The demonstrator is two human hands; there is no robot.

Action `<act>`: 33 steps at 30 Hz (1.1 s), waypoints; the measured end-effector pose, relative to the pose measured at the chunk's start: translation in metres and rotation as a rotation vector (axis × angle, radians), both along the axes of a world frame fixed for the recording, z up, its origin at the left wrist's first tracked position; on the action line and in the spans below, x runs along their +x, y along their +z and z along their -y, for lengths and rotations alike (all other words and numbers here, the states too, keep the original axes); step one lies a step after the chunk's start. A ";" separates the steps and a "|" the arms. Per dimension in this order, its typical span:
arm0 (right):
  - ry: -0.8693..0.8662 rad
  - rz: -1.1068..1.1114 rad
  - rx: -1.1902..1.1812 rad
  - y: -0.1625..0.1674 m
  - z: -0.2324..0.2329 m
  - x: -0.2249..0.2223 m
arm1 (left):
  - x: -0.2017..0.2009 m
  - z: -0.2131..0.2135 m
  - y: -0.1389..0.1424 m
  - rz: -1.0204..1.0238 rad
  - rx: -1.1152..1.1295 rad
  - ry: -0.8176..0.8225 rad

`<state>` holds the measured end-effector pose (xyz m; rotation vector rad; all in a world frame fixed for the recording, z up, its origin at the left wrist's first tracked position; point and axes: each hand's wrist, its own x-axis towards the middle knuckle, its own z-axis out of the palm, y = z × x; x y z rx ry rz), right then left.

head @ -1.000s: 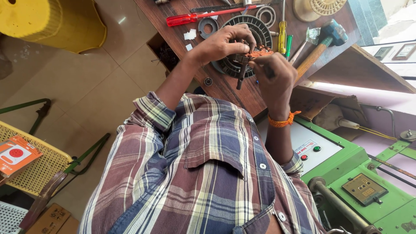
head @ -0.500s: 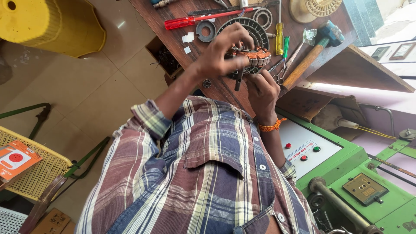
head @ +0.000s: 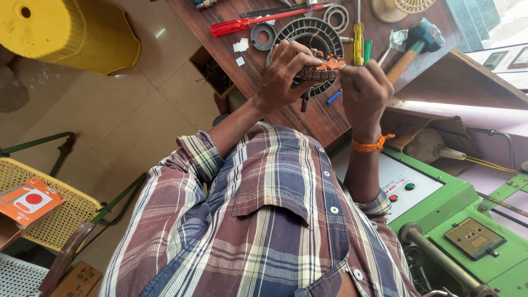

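Left hand: fingers curled round the copper-wound stator, holding it over the tabletop near its front edge.
Right hand: pinching the stator's side.
Nearby: red screwdriver, hammer.

Two screwdrivers, one hammer

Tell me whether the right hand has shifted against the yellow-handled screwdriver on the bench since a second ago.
Yes. The right hand sat just below the yellow-handled screwdriver a second ago; it now lies lower and slightly further right of it, still at the wound metal core.
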<state>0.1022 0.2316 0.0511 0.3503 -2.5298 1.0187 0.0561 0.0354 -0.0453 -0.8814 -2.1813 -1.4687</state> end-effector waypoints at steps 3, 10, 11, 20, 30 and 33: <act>0.042 0.084 0.002 0.012 0.006 -0.019 | 0.000 0.000 0.006 -0.018 -0.009 0.014; 0.074 0.124 0.001 0.015 0.009 -0.041 | 0.008 -0.004 0.041 0.287 0.088 0.071; 0.069 0.113 0.001 0.013 0.010 -0.041 | 0.007 -0.009 0.045 0.411 0.114 0.108; -0.024 0.100 -0.051 0.007 0.015 -0.042 | -0.044 -0.017 0.039 0.663 -0.035 -0.094; 0.034 0.216 -0.091 0.017 0.030 0.008 | -0.049 0.021 0.025 0.722 0.254 -0.622; 0.030 0.160 -0.040 0.009 0.036 0.016 | -0.050 0.022 0.026 0.707 0.260 -0.645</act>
